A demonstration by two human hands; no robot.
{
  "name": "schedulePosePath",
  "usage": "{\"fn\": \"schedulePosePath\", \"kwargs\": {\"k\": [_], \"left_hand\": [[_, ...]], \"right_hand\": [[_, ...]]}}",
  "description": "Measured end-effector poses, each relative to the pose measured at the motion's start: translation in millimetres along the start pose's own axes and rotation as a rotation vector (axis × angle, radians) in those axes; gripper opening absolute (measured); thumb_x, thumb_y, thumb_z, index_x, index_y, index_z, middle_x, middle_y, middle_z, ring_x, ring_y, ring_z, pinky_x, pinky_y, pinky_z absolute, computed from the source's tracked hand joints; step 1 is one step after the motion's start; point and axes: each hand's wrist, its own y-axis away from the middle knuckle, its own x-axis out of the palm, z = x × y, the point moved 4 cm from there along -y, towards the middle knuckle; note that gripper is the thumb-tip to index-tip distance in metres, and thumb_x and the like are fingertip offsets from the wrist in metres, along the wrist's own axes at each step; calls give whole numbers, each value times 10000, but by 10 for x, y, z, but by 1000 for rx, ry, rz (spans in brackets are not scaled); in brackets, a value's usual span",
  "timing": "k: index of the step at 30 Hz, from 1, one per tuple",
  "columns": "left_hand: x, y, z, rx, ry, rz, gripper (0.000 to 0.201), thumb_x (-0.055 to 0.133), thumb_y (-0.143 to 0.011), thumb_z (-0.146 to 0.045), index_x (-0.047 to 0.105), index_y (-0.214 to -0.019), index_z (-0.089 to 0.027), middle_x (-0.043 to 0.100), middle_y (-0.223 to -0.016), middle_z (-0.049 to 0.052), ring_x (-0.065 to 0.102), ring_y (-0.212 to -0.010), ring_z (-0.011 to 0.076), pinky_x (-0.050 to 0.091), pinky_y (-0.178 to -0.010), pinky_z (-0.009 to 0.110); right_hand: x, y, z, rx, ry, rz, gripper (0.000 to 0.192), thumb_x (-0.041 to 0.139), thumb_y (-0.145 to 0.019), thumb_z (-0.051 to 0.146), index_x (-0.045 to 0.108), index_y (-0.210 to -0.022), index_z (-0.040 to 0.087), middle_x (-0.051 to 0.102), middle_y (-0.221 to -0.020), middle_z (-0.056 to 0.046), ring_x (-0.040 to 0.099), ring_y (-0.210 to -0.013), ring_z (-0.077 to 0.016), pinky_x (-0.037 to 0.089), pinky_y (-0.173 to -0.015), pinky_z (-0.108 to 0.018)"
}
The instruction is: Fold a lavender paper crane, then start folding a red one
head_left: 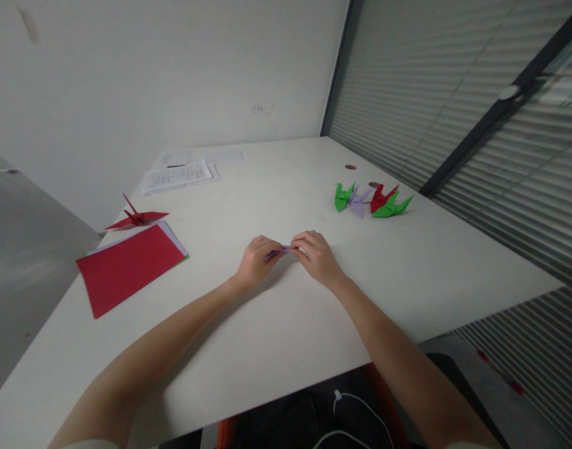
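Observation:
Near the middle of the white table, my left hand (pixel 258 260) pinches one side of a small folded purple paper (pixel 286 249). The fingers of my right hand (pixel 316 254) are closed on its other side, so the paper spans the short gap between both hands. Most of it is covered by my fingers, and its exact folded shape is hidden. Both hands are just above the table top, close together.
On the left a red paper crane (pixel 136 216) sits behind a stack of coloured sheets (pixel 131 268), red on top. Several folded cranes (pixel 382 204) in green, purple and red stand at the right. Printed papers (pixel 178 176) lie at the back. Window blinds (pixel 407 106) border the right side.

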Motion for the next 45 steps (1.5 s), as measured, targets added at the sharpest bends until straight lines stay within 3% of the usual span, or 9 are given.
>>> {"fn": "schedulePosePath", "kwargs": {"k": [6, 14, 17, 22, 24, 27, 33, 40, 45], "left_hand": [[-8, 31, 77, -186, 116, -69, 225, 699, -836, -380, 635, -915, -179, 698, -883, 58, 638, -742, 133, 482, -666, 238], [25, -12, 56, -199, 160, 19, 195, 692, -840, -376, 674, -833, -182, 711, -769, 30, 649, -696, 131, 491, -753, 271], [37, -29, 55, -211, 133, 66, 200, 685, -848, -368, 706, -936, -190, 730, -805, 43, 663, -718, 148, 491, -770, 290], [63, -38, 56, -246, 235, 189, 234, 617, -894, -383, 741, -873, -186, 730, -849, 75, 660, -779, 167, 496, -725, 277], [41, -45, 57, -278, 271, 138, 242, 631, -881, -396, 750, -837, -189, 726, -791, 70, 649, -748, 166, 492, -713, 281], [20, -41, 67, -364, 349, 15, 260, 683, -827, -435, 759, -815, -187, 718, -744, 66, 632, -708, 163, 487, -684, 282], [123, 47, 124, -641, 574, -95, 357, 745, -725, -492, 756, -748, -136, 686, -673, 53, 547, -569, 120, 420, -528, 240], [184, 92, 155, -788, 702, -166, 359, 809, -621, -480, 772, -740, -143, 711, -703, 52, 554, -594, 121, 427, -570, 246], [207, 96, 160, -832, 794, -152, 345, 821, -605, -478, 772, -718, -156, 704, -695, 39, 548, -603, 111, 417, -578, 236]], "right_hand": [[-11, 4, 14, 36, -178, -74, 108, 571, -922, 288, 645, -902, 214, 628, -833, -52, 559, -827, -202, 456, -768, -358], [-24, 20, -44, 22, 13, -11, 169, 589, -906, 334, 677, -839, 206, 597, -890, -72, 522, -864, -222, 424, -785, -382], [-40, 10, -10, 13, 84, 16, 171, 562, -921, 301, 666, -830, 200, 602, -894, -81, 510, -877, -233, 407, -801, -396], [-40, 0, 12, 62, -78, -43, 144, 577, -912, 277, 636, -800, 206, 595, -886, -69, 536, -886, -217, 435, -814, -387], [-20, 8, -20, 147, -251, -124, 98, 631, -875, 310, 631, -862, 212, 596, -888, -54, 563, -866, -200, 465, -776, -359], [66, 35, -82, 330, -493, -203, 254, 724, -782, 383, 621, -942, 216, 618, -863, -28, 597, -786, -175, 491, -706, -324], [213, 75, -98, 590, -718, -302, 323, 778, -688, 442, 586, -801, 208, 639, -734, -3, 614, -682, -152, 526, -686, -311], [172, 49, -8, 452, -556, -284, 231, 688, -788, 416, 636, -728, 199, 588, -814, -35, 583, -741, -151, 514, -632, -283], [181, 43, -6, 484, -592, -295, 230, 666, -796, 426, 637, -752, 201, 586, -816, -31, 582, -721, -142, 507, -624, -271]]}}
